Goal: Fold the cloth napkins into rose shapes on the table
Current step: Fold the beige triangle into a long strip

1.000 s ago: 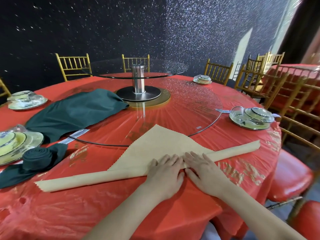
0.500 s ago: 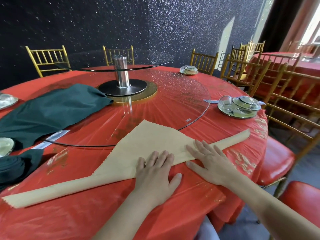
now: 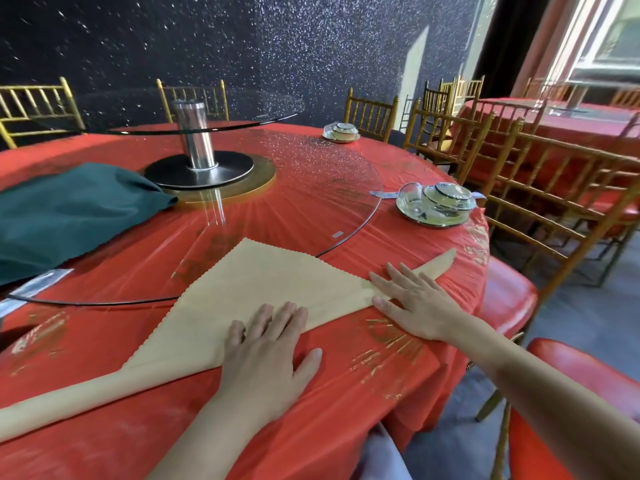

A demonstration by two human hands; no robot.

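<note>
Fingers [image 3: 265, 318] lie straight and spread. Left hand [image 3: 266, 355] and right hand [image 3: 415, 306] press the napkin [image 3: 263, 282] flat on the table [image 3: 346, 393]. Step in hand, probably: band-rolling. The next move likely calls for coiling the band from one end, kept tight.

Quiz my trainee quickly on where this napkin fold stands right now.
1. True or false: the left hand and right hand both rest with straight fingers on the beige napkin.
2. The napkin's pointed tip lies over: A) the glass turntable, B) a plate, C) a chair seat?
3. What colour is the cloth heaped on the turntable's left side?
Key: 1 true; 2 A; 3 dark green.
</note>
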